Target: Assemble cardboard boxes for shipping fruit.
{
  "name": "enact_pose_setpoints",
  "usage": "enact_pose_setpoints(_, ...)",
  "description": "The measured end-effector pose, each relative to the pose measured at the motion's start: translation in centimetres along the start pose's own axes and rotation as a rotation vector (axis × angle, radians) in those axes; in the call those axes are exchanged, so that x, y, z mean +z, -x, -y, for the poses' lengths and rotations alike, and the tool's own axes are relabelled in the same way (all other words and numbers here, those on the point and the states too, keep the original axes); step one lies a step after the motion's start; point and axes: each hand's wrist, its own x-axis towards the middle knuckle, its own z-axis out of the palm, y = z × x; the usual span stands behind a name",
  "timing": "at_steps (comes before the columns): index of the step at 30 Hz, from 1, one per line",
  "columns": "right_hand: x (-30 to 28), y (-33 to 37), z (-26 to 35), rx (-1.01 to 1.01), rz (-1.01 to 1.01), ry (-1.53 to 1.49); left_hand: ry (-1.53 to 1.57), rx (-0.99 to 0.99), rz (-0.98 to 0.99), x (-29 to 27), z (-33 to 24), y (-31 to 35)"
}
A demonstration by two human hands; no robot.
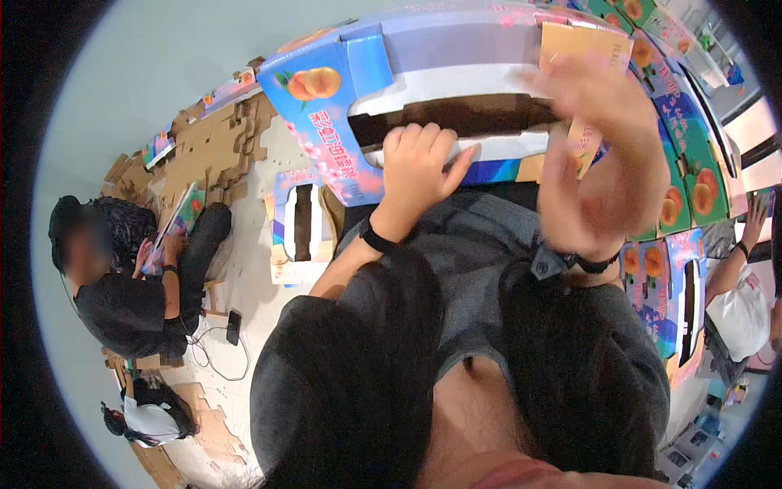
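Note:
In front of me lies a blue and pink cardboard fruit carton (366, 171) with printed peaches and a long, white-edged opening (464, 114) showing a dark brown inside. My left hand (419, 163) curls its fingers over the near white edge of that opening, the thumb resting to the right. My right hand (607, 147) is smeared by motion above the carton's right end. Its thumb and fingers stand apart with nothing seen between them. Close beyond its fingertips an orange flap (586, 45) stands at the carton's far right.
Stacked green and blue fruit cartons (692, 175) rise close on my right. A smaller carton (301, 224) sits on the floor at my left, near flattened brown cardboard (204, 147). A seated person (122, 310) handles a carton at left; another person (741, 318) is at far right.

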Motion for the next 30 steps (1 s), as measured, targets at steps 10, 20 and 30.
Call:
enact_pose_setpoints(10, -0.5, 2.9, -8.5, 0.063, 0.048, 0.698, 0.05, -0.04, 0.031, -0.6, -1.6, 1.1)
enact_pose_setpoints(20, -0.1, 4.8, -9.6, 0.056, -0.257, 0.514, 0.049, 0.004, 0.016, -0.1, -1.5, 1.4)
enact_pose_setpoints(30, -0.6, 5.5, -8.0, 0.047, -0.233, 0.596, 0.045, 0.006, 0.014, -0.1, -1.8, 1.8)
